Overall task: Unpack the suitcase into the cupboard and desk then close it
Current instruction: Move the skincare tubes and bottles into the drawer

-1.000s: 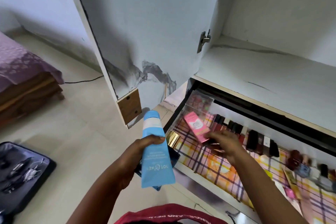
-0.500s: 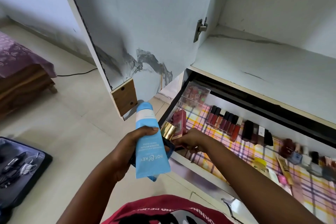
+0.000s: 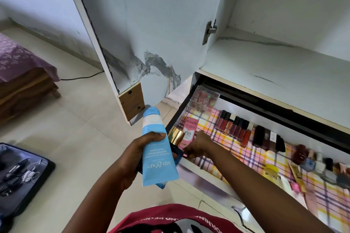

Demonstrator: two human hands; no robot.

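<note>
Left hand [image 3: 140, 154] clamped round blue tube [image 3: 158, 149], thumb across the front; also pinning a dark item with a gold cap [image 3: 175, 136] behind the tube, what that item is can't be told. Right hand [image 3: 197, 144] down in the front left corner of the open drawer [image 3: 200, 166], fingers curled at the base of the pink Pond's box [image 3: 189, 131]; reads as gripping it, though the finger contact is partly hidden. The two hands are close together but not touching.

Step in hand, as I judge it: seating the pink box in the drawer corner. To do it well: keep the box upright against the front left corner, clear of the lipstick row [image 3: 234, 126], let go only once the base sits flat on the checked liner [image 3: 251, 149]. Then feed the tube and the gold-capped item in one at a time from the left hand; don't drop both together.

Blue tube: held above the floor, just left of the drawer edge. Long axis roughly vertical in view, cap end up and away, crimped end down toward the person, print upside down. Pink box: long axis upright, label facing the camera.

Suitcase [image 3: 20, 179] lies open on the floor at far left, cables inside, well apart from the cupboard.
</note>
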